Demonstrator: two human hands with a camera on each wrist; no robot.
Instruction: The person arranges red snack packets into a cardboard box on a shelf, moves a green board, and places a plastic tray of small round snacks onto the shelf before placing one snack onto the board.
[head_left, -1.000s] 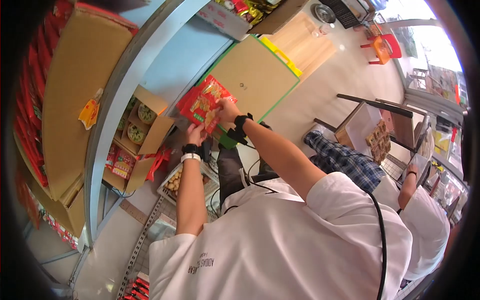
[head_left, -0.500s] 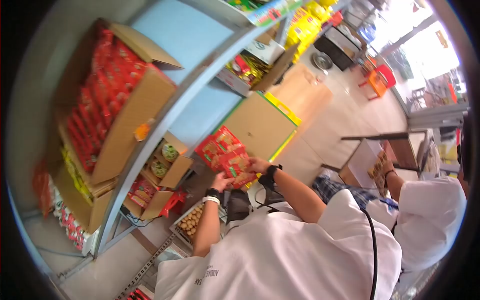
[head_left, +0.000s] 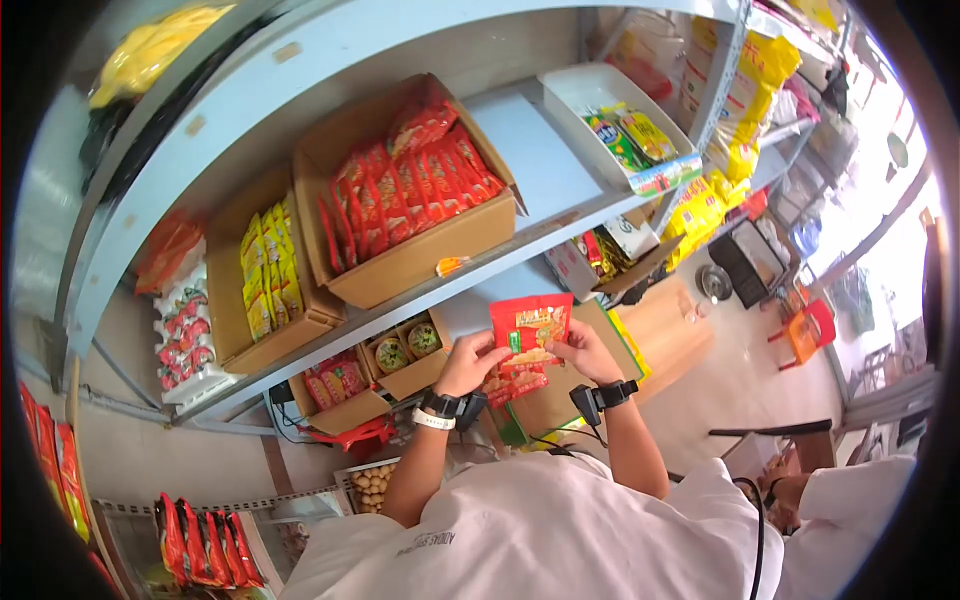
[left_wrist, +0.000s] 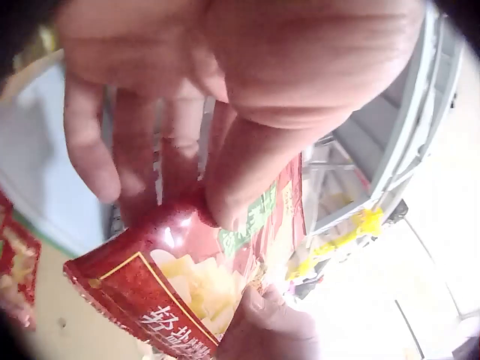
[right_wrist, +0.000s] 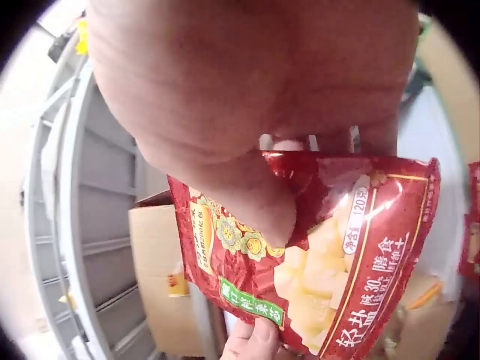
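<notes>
One red packet (head_left: 533,325) is resting between the left hand (head_left: 470,365) and the right hand (head_left: 594,357), its printed front (pale cut pieces are showing on it) facing the person. The left hand is pinching one side, its thumb pressing on the front and its fingers lying behind; the right hand is gripping the opposite side likewise, thumb in front, so neither is spreading wide. Just below the packet, between the hands, a second red packet (head_left: 517,384) is showing. Close to the left hand, on its outer side, green-topped cups (head_left: 391,355) are sitting in a carton. Ahead of the left hand and farther left, a cardboard box (head_left: 400,280) is holding many red packets on a shelf. Well off to the right hand's outer side, an orange chair (head_left: 803,335) is standing on the floor.
</notes>
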